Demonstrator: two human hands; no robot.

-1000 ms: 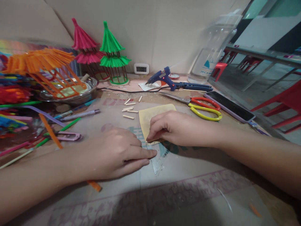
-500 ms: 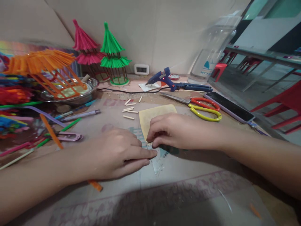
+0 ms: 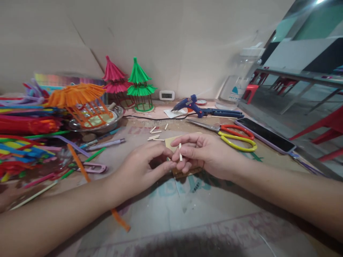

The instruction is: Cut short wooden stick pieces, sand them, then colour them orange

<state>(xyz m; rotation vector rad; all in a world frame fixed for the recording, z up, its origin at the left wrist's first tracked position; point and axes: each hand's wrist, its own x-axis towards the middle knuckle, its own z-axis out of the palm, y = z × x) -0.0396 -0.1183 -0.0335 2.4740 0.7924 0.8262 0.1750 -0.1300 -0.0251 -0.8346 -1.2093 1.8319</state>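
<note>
My right hand (image 3: 199, 153) is raised a little above the table and pinches a short pale wooden stick (image 3: 180, 152) upright between thumb and fingers. My left hand (image 3: 143, 167) meets it from the left, its fingertips curled and touching the right hand's fingers near the stick's lower end. Under both hands lies a yellowish square of paper (image 3: 171, 142), mostly hidden. Several more cut sticks (image 3: 155, 134) lie on the table just beyond it.
Scissors with red and yellow handles (image 3: 230, 134), a blue glue gun (image 3: 197, 107) and a phone (image 3: 265, 134) lie to the right. Coloured straws (image 3: 24, 125), an orange straw hut on a metal plate (image 3: 80, 103), pink and green huts (image 3: 128, 84) and pens stand left.
Both hands lifted off the paper and came together; my right hand now holds a short stick upright. The camera view has tilted up and pulled back.
</note>
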